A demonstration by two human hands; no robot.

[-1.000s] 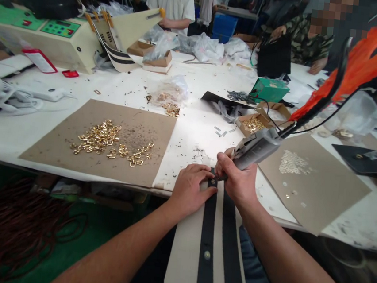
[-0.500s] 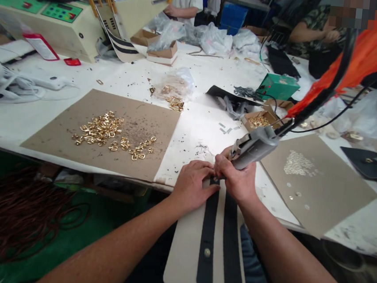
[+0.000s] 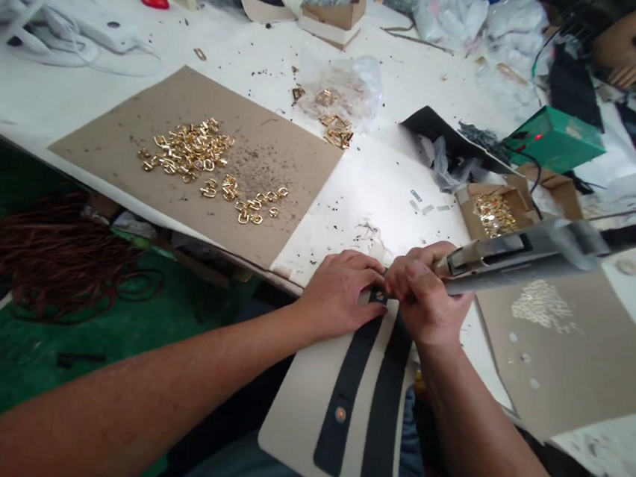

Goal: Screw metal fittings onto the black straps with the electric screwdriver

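A pale beige panel (image 3: 301, 409) with two dark straps lies tilted on my lap, its far end at the table edge. My left hand (image 3: 340, 293) holds the far end, the thumb pressed on the left strap (image 3: 361, 348). Between thumb and fingers a small round metal fastener (image 3: 381, 295) shows on that strap. My right hand (image 3: 431, 291) is closed around a grey power screwdriver (image 3: 524, 255) with a lever, tilted far to the right; its tip is hidden by my fingers. A second round fastener (image 3: 340, 415) sits near the strap's lower end.
Gold buckles (image 3: 191, 150) lie heaped on a brown cardboard sheet (image 3: 109, 128). Small pale discs (image 3: 539, 305) are on another sheet (image 3: 593, 355). Behind stand a box of gold pieces (image 3: 494, 214) and a green device (image 3: 558, 138). A co-worker's hand (image 3: 627, 67) shows at upper right.
The view has tipped down and turned. The screwdriver has swung down to the right in my right hand, and the fastener at the panel's far end shows more clearly. My left hand keeps its hold.
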